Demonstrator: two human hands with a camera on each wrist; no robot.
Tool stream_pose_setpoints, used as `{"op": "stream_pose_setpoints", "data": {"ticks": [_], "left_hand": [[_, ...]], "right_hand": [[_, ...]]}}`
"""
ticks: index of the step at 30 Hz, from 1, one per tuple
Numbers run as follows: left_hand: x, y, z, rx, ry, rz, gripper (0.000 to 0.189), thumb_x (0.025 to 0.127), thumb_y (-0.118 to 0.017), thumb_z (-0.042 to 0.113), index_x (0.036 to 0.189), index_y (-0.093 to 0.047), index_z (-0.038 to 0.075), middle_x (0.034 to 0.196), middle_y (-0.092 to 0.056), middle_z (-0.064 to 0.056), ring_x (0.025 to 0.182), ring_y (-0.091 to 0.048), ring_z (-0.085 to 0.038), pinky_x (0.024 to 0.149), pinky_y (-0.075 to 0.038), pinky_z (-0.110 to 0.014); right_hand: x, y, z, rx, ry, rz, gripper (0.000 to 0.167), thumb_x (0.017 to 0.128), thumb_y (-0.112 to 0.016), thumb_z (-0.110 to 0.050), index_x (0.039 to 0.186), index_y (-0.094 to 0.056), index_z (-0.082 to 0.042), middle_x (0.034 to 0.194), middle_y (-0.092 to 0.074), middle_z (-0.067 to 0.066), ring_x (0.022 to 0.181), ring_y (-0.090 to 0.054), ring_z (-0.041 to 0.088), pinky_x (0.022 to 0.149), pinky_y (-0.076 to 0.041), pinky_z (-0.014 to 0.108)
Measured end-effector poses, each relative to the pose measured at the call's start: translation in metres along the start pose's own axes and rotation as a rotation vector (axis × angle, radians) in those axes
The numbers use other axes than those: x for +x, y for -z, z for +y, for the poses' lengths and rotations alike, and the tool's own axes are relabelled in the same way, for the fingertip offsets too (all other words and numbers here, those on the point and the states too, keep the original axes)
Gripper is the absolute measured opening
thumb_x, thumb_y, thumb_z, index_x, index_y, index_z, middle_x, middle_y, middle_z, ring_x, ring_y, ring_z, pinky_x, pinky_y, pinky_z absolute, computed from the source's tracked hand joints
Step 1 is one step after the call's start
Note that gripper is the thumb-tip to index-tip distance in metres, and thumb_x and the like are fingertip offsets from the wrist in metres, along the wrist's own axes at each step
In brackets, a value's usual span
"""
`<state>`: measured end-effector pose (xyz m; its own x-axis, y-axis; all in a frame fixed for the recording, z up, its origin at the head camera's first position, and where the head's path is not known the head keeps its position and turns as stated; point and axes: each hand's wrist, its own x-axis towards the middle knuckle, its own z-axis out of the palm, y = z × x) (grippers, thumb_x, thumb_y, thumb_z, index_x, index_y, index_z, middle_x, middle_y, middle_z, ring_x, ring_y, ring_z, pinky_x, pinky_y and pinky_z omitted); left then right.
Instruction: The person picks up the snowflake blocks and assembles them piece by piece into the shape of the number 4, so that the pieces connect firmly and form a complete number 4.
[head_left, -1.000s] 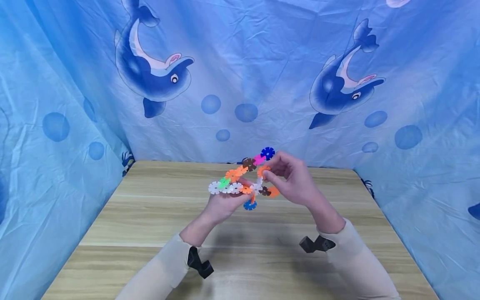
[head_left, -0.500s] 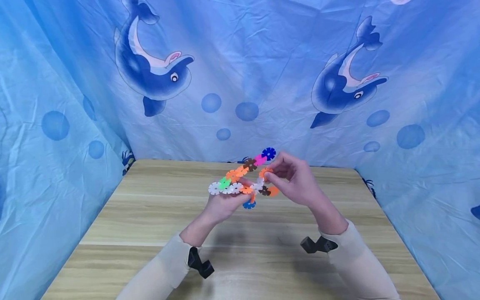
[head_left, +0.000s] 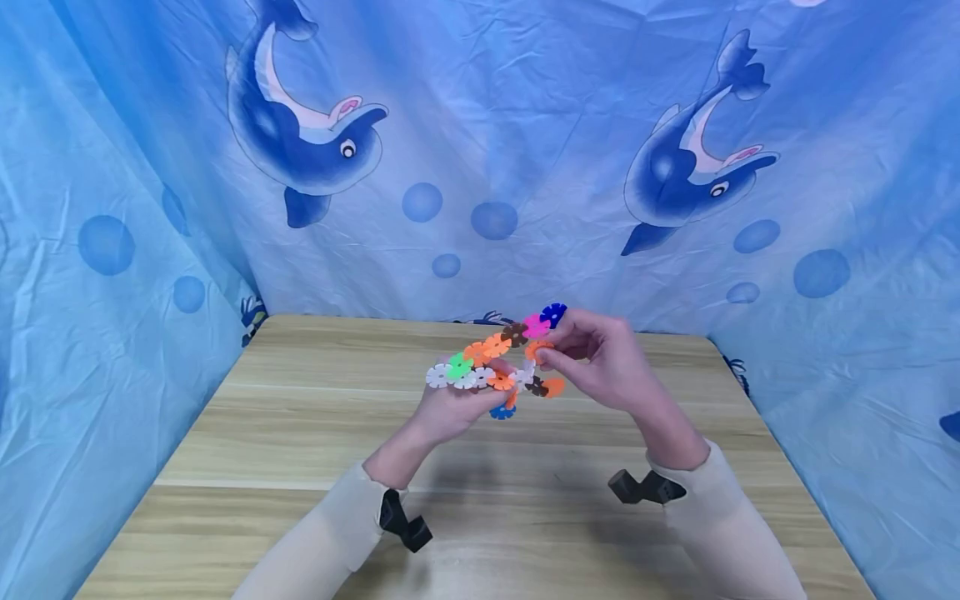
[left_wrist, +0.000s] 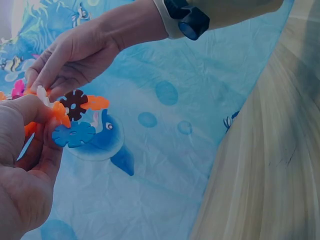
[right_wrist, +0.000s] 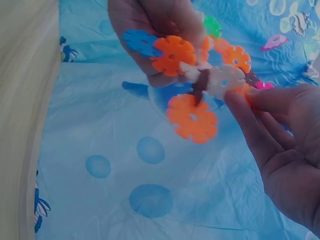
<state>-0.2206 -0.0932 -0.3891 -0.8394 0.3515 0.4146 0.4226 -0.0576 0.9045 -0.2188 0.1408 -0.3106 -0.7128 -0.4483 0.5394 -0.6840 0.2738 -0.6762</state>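
Note:
My left hand [head_left: 453, 410] holds up a chain of interlocked plastic snowflake discs, gripping it between thumb and fingers. White [head_left: 439, 376], green [head_left: 460, 365], orange, brown, pink [head_left: 536, 325] and dark blue discs [head_left: 553, 315] run along it in a branching shape. My right hand [head_left: 609, 367] pinches an orange snowflake disc [head_left: 537, 351] that meets a white disc [right_wrist: 225, 81]. On a lower branch a brown disc [left_wrist: 73, 105] carries another orange disc [right_wrist: 193, 119]. A lighter blue disc [left_wrist: 74, 134] sticks out below the left thumb. Fingers hide parts of the chain.
Both hands are above a wood-grain table [head_left: 517, 517]. A blue curtain [head_left: 480, 125] printed with dolphins and bubbles hangs behind it and along both sides. Each sleeve cuff carries a black camera mount [head_left: 405, 521].
Both hands and the chain have shifted slightly to the right. The dark blue end has dipped a little toward the right hand, which keeps pinching the orange disc.

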Motion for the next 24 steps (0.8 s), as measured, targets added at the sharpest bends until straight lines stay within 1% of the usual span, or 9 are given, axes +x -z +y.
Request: {"op": "stream_pose_setpoints", "data": {"ticks": [5, 10, 14, 16, 18, 21, 24], "left_hand": [[0.001, -0.001, 0.000, -0.020, -0.011, -0.005, 0.016, 0.090, -0.080, -0.002, 0.105, -0.075, -0.004, 0.108, -0.079, -0.023, 0.099, -0.074, -0.013, 0.092, -0.063, -0.024], [0.001, -0.002, -0.001, -0.025, 0.002, 0.012, 0.017, 0.089, -0.080, -0.004, 0.106, -0.075, -0.005, 0.108, -0.078, -0.023, 0.098, -0.074, -0.011, 0.092, -0.064, -0.023], [0.001, -0.001, 0.002, -0.014, 0.000, 0.017, 0.018, 0.089, -0.079, -0.004, 0.106, -0.074, -0.005, 0.109, -0.078, -0.024, 0.094, -0.075, -0.008, 0.090, -0.065, -0.023], [0.002, -0.001, 0.004, -0.013, -0.003, 0.013, 0.017, 0.090, -0.079, -0.004, 0.106, -0.074, -0.005, 0.109, -0.078, -0.024, 0.093, -0.076, -0.007, 0.089, -0.065, -0.022], [0.003, 0.000, 0.005, -0.011, -0.002, 0.009, 0.017, 0.090, -0.079, -0.004, 0.106, -0.074, -0.005, 0.109, -0.078, -0.024, 0.093, -0.076, -0.006, 0.088, -0.065, -0.022], [0.003, 0.001, 0.004, 0.004, 0.000, 0.002, 0.016, 0.090, -0.079, -0.003, 0.105, -0.074, -0.005, 0.107, -0.078, -0.024, 0.090, -0.075, -0.006, 0.086, -0.064, -0.021], [0.003, 0.002, 0.003, 0.005, 0.007, 0.005, 0.017, 0.090, -0.079, -0.003, 0.105, -0.074, -0.004, 0.107, -0.078, -0.023, 0.089, -0.075, -0.007, 0.085, -0.064, -0.021]], "right_hand": [[0.002, 0.004, -0.003, -0.032, 0.002, -0.038, 0.017, 0.088, -0.081, 0.009, 0.089, -0.069, -0.004, 0.093, -0.081, 0.015, 0.076, -0.079, 0.015, 0.067, -0.067, 0.029], [0.004, 0.003, -0.003, -0.054, 0.005, -0.043, 0.016, 0.089, -0.081, 0.006, 0.090, -0.071, -0.005, 0.093, -0.081, 0.012, 0.075, -0.079, 0.014, 0.067, -0.067, 0.028], [0.006, -0.002, -0.001, -0.037, 0.028, 0.002, 0.013, 0.091, -0.078, 0.007, 0.095, -0.071, -0.003, 0.091, -0.080, 0.012, 0.074, -0.078, 0.013, 0.065, -0.066, 0.027], [0.006, -0.005, 0.001, -0.010, 0.040, 0.041, 0.013, 0.093, -0.076, 0.008, 0.099, -0.069, -0.001, 0.091, -0.079, 0.014, 0.075, -0.077, 0.012, 0.062, -0.065, 0.026], [0.006, -0.007, 0.002, 0.025, 0.054, 0.090, 0.013, 0.093, -0.073, 0.011, 0.101, -0.068, 0.002, 0.092, -0.078, 0.018, 0.077, -0.077, 0.011, 0.062, -0.065, 0.026], [0.006, -0.007, 0.003, 0.061, 0.072, 0.124, 0.015, 0.093, -0.070, 0.016, 0.103, -0.068, 0.005, 0.093, -0.077, 0.020, 0.080, -0.078, 0.008, 0.068, -0.066, 0.026], [0.005, -0.007, 0.003, 0.051, 0.069, 0.108, 0.016, 0.093, -0.070, 0.015, 0.105, -0.073, 0.005, 0.095, -0.076, 0.019, 0.084, -0.077, 0.008, 0.075, -0.067, 0.026]]}}
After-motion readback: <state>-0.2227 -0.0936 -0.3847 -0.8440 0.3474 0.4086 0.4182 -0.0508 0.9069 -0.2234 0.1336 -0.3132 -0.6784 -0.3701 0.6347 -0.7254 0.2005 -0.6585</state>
